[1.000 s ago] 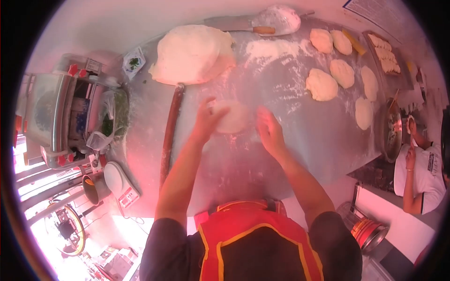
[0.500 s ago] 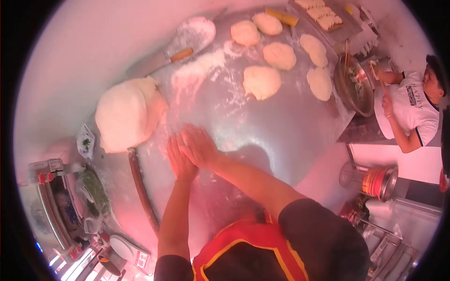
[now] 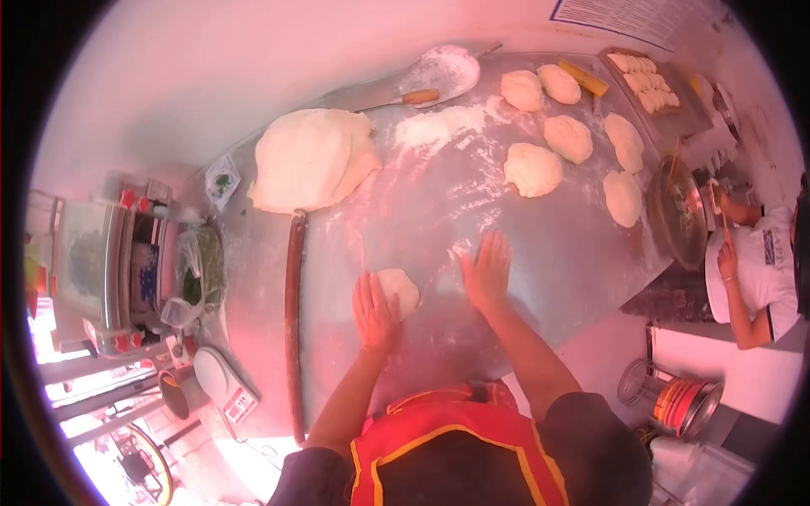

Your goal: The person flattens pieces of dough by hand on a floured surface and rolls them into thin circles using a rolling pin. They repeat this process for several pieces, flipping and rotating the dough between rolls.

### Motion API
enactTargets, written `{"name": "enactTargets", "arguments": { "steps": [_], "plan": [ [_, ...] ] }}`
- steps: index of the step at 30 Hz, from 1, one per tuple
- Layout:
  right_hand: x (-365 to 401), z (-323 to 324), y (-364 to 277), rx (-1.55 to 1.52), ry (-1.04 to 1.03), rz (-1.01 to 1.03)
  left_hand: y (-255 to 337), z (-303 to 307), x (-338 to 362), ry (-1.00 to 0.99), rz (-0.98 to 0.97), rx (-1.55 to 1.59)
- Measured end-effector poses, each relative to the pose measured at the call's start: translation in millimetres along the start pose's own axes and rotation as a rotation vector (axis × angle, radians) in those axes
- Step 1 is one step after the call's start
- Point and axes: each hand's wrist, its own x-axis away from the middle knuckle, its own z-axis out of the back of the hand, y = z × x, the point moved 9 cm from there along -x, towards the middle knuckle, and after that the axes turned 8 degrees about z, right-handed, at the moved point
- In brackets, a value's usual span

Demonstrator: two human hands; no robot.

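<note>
A small round piece of dough [image 3: 400,291] lies on the metal worktop in front of me. My left hand [image 3: 375,314] rests against its left side, fingers stretched out and partly covering it. To the right, apart from the dough, my right hand [image 3: 487,271] lies flat on the worktop by a small smear of flour [image 3: 460,248], fingers extended and holding nothing. A long wooden rolling pin [image 3: 294,329] stretches along the left, its far end touching a large mound of dough [image 3: 308,160].
Several dough pieces [image 3: 533,169] sit at the back right, near spread flour [image 3: 443,125]. A wooden-handled cutter [image 3: 420,97] and scoop [image 3: 460,72] lie behind. A large bowl [image 3: 677,215] stands right, beside another person [image 3: 764,261]. A scale [image 3: 224,384] is at lower left.
My hands, earlier pressed together on the worktop, have separated, the right one moving rightward. The small dough piece now shows beside my left hand. My view has turned left.
</note>
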Motion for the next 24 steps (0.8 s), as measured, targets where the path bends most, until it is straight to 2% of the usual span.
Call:
{"name": "enactTargets", "arguments": {
  "steps": [1, 3, 4, 6, 7, 9, 11, 13, 15, 18, 19, 22, 24],
  "plan": [
    [-2, -3, 4, 0.070, -0.002, -0.029, -7, -2, -5, -0.010, -0.005, -0.024],
    [-5, -10, -52, -0.060, -0.162, 0.278, -24, -3, -23, -0.039, -0.029, -0.071],
    [-2, -14, -76, -0.129, -0.244, 0.425, -42, 5, -31, -0.016, 0.058, -0.076],
    [-54, -10, -35, -0.149, -0.004, 0.293, -68, 29, -47, 0.034, 0.238, -0.084],
    [-86, -5, -12, -0.158, 0.109, 0.221, -70, 32, -45, 0.043, 0.239, -0.117],
    [-157, 7, 29, -0.326, 0.048, -0.083, -74, 33, -47, 0.066, 0.225, -0.178],
    [-217, 22, 37, -0.343, 0.171, -0.008, -85, 24, -48, 0.008, 0.274, -0.210],
    [-269, 17, 44, -0.199, 0.304, 0.107, -89, 15, -54, -0.018, 0.306, -0.211],
    [-299, 5, 46, -0.132, 0.319, 0.100, -88, 18, -51, -0.044, 0.321, -0.199],
    [-316, -19, 66, -0.139, 0.192, -0.020, -83, 22, -55, -0.090, 0.327, -0.257],
    [-318, -14, 61, 0.026, 0.233, 0.141, -82, 23, -54, -0.082, 0.323, -0.261],
    [-284, -12, 97, -0.773, 0.107, -0.387, -77, 26, -55, -0.040, 0.293, -0.250],
    [-246, -6, 93, -1.086, 0.126, -0.432, -76, 27, -53, -0.012, 0.266, -0.241]
  ]
}}
